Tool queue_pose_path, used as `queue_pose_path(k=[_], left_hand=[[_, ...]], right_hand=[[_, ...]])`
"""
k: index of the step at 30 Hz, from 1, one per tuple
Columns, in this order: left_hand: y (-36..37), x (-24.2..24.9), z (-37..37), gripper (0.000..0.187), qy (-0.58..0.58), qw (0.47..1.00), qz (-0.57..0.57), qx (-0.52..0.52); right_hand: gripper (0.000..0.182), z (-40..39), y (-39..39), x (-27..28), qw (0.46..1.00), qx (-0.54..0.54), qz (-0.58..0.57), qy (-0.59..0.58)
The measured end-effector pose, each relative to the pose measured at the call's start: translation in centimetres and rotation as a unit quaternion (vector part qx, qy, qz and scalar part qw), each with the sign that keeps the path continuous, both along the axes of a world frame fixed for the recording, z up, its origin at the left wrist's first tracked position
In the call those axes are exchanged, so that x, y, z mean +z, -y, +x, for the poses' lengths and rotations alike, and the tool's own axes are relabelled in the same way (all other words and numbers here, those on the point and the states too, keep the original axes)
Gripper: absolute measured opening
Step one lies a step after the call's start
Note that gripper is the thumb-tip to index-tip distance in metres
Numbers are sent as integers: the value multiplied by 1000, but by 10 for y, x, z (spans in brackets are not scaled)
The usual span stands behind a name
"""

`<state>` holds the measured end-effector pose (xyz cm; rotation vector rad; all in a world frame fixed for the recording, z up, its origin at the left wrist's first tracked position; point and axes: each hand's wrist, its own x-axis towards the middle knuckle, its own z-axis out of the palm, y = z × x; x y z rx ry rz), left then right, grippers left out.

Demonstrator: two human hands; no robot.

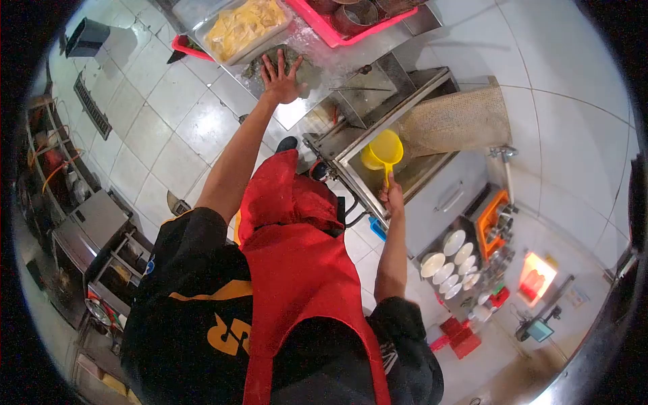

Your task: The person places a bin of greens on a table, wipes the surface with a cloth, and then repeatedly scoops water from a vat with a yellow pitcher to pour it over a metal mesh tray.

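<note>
My left hand (281, 82) lies with spread fingers on a dark greenish cloth or patch (307, 71) on the steel counter (233, 91), just below a tray of yellow food (246, 30). My right hand (391, 197) is wrapped round the handle of a yellow dipper (385, 150). The dipper is over the open metal basin (361, 174), near its left end. What is inside the dipper cannot be made out. A woven mesh sheet (459, 121) covers the right part of the basin.
A pink tray (329, 34) with dark metal containers stands at the top. Beside the basin are a thin rod and a dark compartment. White bowls (443, 273) and an orange crate (489, 223) sit at the lower right. Pale tiled floor (162, 101) lies left.
</note>
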<state>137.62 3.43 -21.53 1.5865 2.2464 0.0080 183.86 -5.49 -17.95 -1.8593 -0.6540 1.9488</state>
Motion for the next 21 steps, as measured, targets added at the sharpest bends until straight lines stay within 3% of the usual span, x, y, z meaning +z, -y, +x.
queue_pose_path(k=[3, 9, 15, 21], left_hand=[[0, -4, -3, 78, -10, 1000, 14, -7], [1, 0, -2, 80, 4, 1000, 0, -7], [7, -6, -5, 82, 6, 1000, 15, 8], [11, 5, -6, 79, 4, 1000, 0, 5]], right_hand=[[41, -2, 12, 24, 997, -31, 37, -55], [39, -1, 10, 68, 995, -60, 62, -39], [40, -33, -28, 120, 987, 58, 142, 57], [27, -74, -62, 144, 950, 174, 192, 175]])
